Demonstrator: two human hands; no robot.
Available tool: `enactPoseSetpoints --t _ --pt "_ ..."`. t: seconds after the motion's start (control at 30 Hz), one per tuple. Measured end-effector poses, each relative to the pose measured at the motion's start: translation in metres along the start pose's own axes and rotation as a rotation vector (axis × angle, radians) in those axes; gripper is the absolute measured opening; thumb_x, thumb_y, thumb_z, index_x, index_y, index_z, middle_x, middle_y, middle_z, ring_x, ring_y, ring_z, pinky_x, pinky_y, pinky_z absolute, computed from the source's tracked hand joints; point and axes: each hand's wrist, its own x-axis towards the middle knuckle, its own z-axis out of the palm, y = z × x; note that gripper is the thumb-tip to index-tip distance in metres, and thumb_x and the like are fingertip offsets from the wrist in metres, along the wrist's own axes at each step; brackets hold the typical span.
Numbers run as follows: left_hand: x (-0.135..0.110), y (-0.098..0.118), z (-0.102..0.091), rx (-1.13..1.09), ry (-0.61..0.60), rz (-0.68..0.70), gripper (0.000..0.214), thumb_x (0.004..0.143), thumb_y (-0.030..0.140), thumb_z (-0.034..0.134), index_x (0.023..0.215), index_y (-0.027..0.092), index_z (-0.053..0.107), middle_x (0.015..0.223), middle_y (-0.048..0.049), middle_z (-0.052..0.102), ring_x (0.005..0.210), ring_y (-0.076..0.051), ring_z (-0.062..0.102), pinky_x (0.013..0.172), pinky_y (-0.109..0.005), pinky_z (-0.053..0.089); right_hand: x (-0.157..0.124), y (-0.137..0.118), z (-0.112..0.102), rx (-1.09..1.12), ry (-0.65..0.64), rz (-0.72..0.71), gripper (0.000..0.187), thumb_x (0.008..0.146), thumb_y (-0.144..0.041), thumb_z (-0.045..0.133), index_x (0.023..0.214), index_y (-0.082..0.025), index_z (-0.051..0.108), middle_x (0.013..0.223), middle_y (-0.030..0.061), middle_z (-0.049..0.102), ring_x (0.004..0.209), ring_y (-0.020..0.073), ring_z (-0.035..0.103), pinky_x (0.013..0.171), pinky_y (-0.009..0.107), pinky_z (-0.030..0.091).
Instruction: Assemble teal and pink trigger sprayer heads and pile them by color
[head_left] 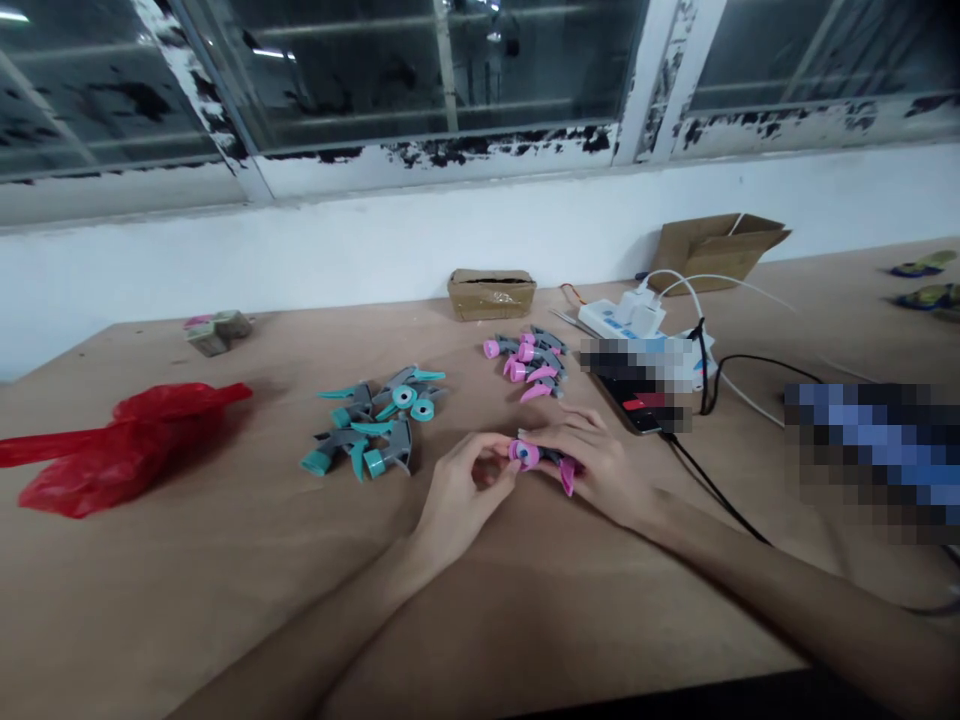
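Note:
A pink-and-grey spray bottle trigger head [527, 455] is held between my two hands, low over the table. My left hand [469, 490] pinches its pink collar with thumb and fingertips. Around its grey body my right hand [592, 460] is closed, and the pink trigger lever sticks out below the fingers. Just beyond lies a small pile of pink-and-grey trigger heads [534, 362]. To the left of my left hand, several teal-and-grey trigger heads [375, 430] lie in a loose group.
A crumpled red plastic bag [142, 440] lies at left. Near the wall stand a small cardboard box [491, 296] and an open carton [712, 250]. At right are a white power strip [622, 318], a phone [634, 400] and trailing cables [716, 495].

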Motion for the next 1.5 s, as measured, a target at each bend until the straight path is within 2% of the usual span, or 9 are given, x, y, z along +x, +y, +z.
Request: enactPoseSetpoints --t 0.13,0.27,0.37,0.63,0.9,1.07,1.5 --pt "-0.001 -0.004 0.003 -0.033 -0.062 -0.063 0.015 0.08 0.02 0.06 0.095 0.02 0.06 0.091 -0.0027 0.066 0.08 -0.016 0.062 0.069 -0.027 0.05 -0.007 -0.004 0.004 0.057 -0.009 0.014 0.033 0.084 -0.021 0.058 0.116 -0.029 0.055 0.102 0.0003 0.069 0.094 0.0161 0.061 0.097 0.044 0.038" --pt "0.002 -0.01 -0.001 -0.084 -0.166 -0.069 0.017 0.082 0.029 0.059 0.097 0.021 0.061 0.088 -0.0024 0.068 0.08 -0.016 0.063 0.07 -0.028 0.05 -0.01 -0.007 0.005 0.166 -0.041 0.047 0.033 0.084 -0.02 0.057 0.116 -0.027 0.056 0.102 0.0032 0.068 0.096 0.0182 0.061 0.087 0.041 0.046" --pt "0.005 -0.011 -0.004 -0.056 -0.199 -0.065 0.017 0.079 0.027 0.063 0.094 0.02 0.062 0.085 -0.0015 0.068 0.077 -0.016 0.063 0.068 -0.027 0.05 -0.011 -0.005 0.006 0.192 -0.049 0.045 0.032 0.084 -0.019 0.056 0.115 -0.026 0.057 0.103 0.0045 0.067 0.097 0.019 0.06 0.083 0.039 0.049" --pt "0.002 -0.009 0.001 0.127 -0.147 0.016 0.016 0.074 0.014 0.06 0.089 0.021 0.058 0.077 0.0018 0.063 0.066 -0.012 0.06 0.06 -0.023 0.048 -0.013 0.001 0.011 0.093 -0.037 -0.018 0.029 0.084 -0.02 0.056 0.113 -0.025 0.059 0.1 0.0045 0.068 0.095 0.0198 0.059 0.081 0.038 0.047" --pt "-0.001 -0.005 0.003 0.331 -0.124 0.078 0.019 0.072 0.013 0.057 0.089 0.02 0.055 0.084 -0.001 0.06 0.072 -0.015 0.059 0.062 -0.027 0.047 -0.012 -0.001 0.009 0.075 -0.046 -0.029 0.026 0.084 -0.019 0.057 0.109 -0.024 0.06 0.1 0.0034 0.068 0.091 0.0193 0.058 0.079 0.037 0.045" --pt "-0.002 -0.002 0.003 0.365 -0.113 0.077 0.02 0.069 0.012 0.057 0.088 0.02 0.055 0.084 -0.0013 0.06 0.072 -0.016 0.058 0.062 -0.027 0.047 -0.011 -0.001 0.009 0.057 -0.031 -0.055 0.031 0.083 -0.016 0.058 0.113 -0.024 0.058 0.1 0.0026 0.068 0.093 0.0189 0.058 0.082 0.038 0.045" --pt "-0.005 0.004 0.01 0.278 -0.074 0.015 0.022 0.07 0.009 0.054 0.09 0.018 0.056 0.083 -0.0007 0.058 0.073 -0.014 0.055 0.067 -0.026 0.045 -0.015 0.0 0.009 -0.002 -0.006 -0.056 0.025 0.084 -0.016 0.057 0.108 -0.022 0.06 0.098 0.0034 0.069 0.092 0.0189 0.059 0.088 0.041 0.043"
